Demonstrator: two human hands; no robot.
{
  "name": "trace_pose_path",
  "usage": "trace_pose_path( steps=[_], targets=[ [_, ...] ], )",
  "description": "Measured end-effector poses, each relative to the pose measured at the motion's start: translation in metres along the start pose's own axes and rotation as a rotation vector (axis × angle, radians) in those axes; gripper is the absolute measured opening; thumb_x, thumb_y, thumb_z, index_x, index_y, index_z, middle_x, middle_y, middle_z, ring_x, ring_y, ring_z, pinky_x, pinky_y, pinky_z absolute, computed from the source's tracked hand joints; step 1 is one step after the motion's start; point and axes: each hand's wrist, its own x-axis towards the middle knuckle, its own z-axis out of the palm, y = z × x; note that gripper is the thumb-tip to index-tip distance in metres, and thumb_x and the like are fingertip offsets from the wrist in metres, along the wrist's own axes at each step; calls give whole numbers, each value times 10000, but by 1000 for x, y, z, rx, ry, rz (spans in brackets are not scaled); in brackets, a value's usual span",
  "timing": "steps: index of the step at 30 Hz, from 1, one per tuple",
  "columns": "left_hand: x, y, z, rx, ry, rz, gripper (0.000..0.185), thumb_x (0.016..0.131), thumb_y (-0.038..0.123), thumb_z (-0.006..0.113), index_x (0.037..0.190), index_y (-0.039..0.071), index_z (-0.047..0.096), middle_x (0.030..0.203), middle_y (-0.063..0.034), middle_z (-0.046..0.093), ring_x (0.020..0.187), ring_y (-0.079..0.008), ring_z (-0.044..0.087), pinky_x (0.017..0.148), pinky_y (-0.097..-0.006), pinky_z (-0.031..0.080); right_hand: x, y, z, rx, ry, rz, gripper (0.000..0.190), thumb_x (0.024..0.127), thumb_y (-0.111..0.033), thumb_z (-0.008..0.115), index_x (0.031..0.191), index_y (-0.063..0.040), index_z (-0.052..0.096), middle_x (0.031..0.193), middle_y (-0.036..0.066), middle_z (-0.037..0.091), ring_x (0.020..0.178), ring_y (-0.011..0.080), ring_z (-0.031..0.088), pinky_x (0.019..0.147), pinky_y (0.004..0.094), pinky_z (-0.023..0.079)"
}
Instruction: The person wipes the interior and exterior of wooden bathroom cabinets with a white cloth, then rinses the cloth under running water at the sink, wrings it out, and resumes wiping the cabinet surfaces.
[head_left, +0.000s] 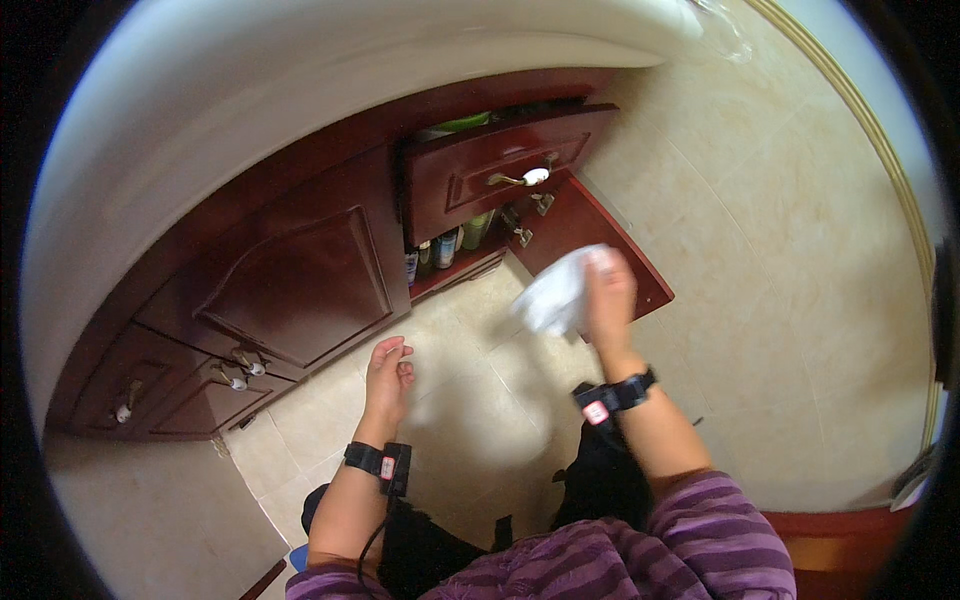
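A white cloth (559, 292), blurred, is held in my right hand (611, 296), beside the open door (592, 232) of a dark red wooden cabinet. My left hand (390, 371) holds nothing, its fingers loosely curled and apart, over the tiled floor in front of the cabinet. Above the open door, a drawer (517, 165) with a white and brass handle (534, 177) is pulled out; something green (469, 122) shows inside it. Several bottles (445, 247) stand on the shelf below the drawer.
A white basin or counter (337, 82) curves over the cabinet. To the left are shut cabinet doors (300, 285) with white handles (238, 383). A tiled wall (765, 300) with a gold-coloured trim rises on the right. A reddish wooden edge (832, 521) lies at the lower right.
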Motion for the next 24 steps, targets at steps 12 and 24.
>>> trace_pose_path(
  steps=[12,24],
  targets=[
    [2,-5,9,61,-49,-50,140,926,189,500,1025,118,568,902,-1,600,682,-61,494,623,-206,411,108,64,-32,-967,-284,-787,201,793,-45,555,987,-17,598,1285,158,485,1185,354,457,1018,419,359],
    [-14,-6,20,110,-37,-69,141,952,196,478,998,111,580,892,8,601,672,-57,506,621,-202,417,130,117,28,-1582,-582,-967,488,864,-307,522,1245,-4,486,1359,126,419,1321,301,318,1083,443,235]
  ],
)
